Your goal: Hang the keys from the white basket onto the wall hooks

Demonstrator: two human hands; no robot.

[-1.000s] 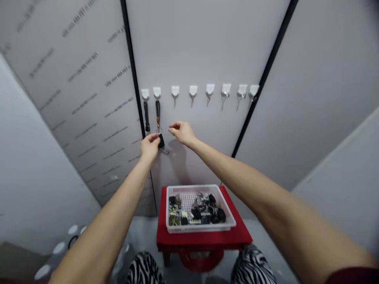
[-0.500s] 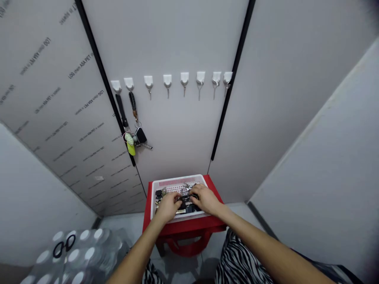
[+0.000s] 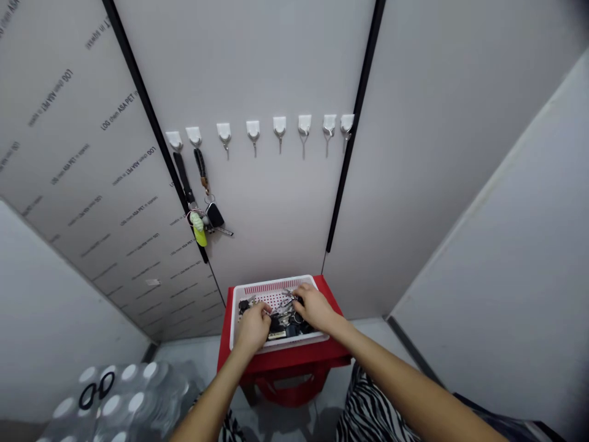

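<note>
left hand (image 3: 252, 326) and right hand (image 3: 315, 309) apart, both down on keys (image 3: 284, 321) in white plastic basket (image 3: 276, 285), grip unclear, red stool (image 3: 280, 362) below hands

The grey wall panel (image 3: 78, 184) on the left carried dark printed lines running slantwise across it, repeated from top to bottom. The clearest line (image 3: 118, 112) read "LOG chem ASA PET". Other lines showed the same words upside down, and a number (image 3: 67, 75) near the top, also inverted, looked like "100". The lines lower down were too small and blurred to read in full. A small pale label (image 3: 153, 282) sat low on that panel, and nothing on it could be made out.
</note>
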